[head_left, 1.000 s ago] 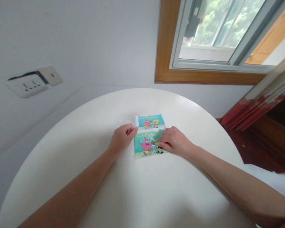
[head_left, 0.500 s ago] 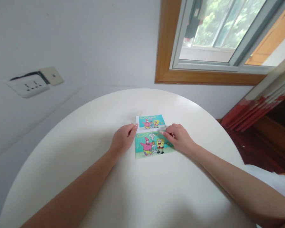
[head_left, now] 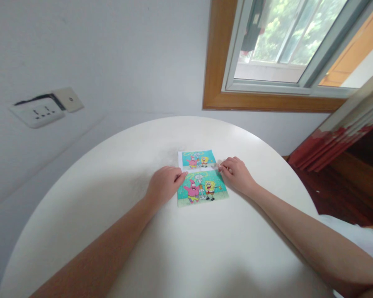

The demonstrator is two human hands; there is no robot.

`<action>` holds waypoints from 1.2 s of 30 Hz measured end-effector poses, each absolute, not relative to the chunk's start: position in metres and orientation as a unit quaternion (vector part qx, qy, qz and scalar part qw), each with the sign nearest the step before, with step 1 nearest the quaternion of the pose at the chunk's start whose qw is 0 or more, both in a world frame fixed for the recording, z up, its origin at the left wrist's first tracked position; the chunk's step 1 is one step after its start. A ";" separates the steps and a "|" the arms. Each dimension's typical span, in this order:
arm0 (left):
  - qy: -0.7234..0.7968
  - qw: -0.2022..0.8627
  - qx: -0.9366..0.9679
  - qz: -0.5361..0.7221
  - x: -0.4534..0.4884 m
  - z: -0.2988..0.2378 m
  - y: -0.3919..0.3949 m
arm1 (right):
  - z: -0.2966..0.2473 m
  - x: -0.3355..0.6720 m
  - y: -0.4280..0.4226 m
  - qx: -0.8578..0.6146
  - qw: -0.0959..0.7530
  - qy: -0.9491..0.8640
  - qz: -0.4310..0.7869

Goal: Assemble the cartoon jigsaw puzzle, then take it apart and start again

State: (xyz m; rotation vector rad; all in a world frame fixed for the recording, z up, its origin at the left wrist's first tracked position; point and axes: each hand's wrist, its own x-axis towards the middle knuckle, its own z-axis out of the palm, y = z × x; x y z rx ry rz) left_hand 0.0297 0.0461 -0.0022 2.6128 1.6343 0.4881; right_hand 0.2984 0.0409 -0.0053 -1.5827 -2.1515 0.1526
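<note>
Two cartoon pictures of the same three characters lie one above the other on a white table. The farther one is a smaller print on a white-bordered sheet (head_left: 197,159); the nearer picture (head_left: 202,188) is larger, with a fine-textured teal background. My left hand (head_left: 166,182) is closed, fingers curled, its thumb tip on the nearer picture's upper left corner. My right hand (head_left: 236,174) is closed at the right side, fingertips pinched at the seam where the two pictures meet. What exactly sits between the fingertips of each hand is hidden.
The round white table (head_left: 180,256) stands against a pale wall with a power socket (head_left: 39,111) at the left. A wood-framed window (head_left: 276,101) is behind it at the right. A red and cream curtain (head_left: 326,145) hangs beside the window.
My left hand has shifted slightly nearer and right, from the upper sheet's edge to the nearer picture's corner. My right hand has drawn right, off the nearer picture's top, uncovering its right side.
</note>
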 end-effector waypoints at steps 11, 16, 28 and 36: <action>0.564 -0.020 0.808 0.170 0.028 -0.004 0.047 | -0.009 0.301 0.043 -0.567 0.256 -0.782 0.052; 0.622 -0.096 0.765 0.134 0.029 0.003 0.042 | -0.003 0.304 0.042 -0.610 0.252 -0.751 0.015; 0.629 -0.061 0.769 0.097 0.028 0.005 0.041 | 0.001 0.298 0.037 -0.616 0.195 -0.762 0.042; 0.622 -0.070 0.767 0.139 0.028 0.006 0.041 | 0.001 0.296 0.036 -0.627 0.199 -0.753 0.032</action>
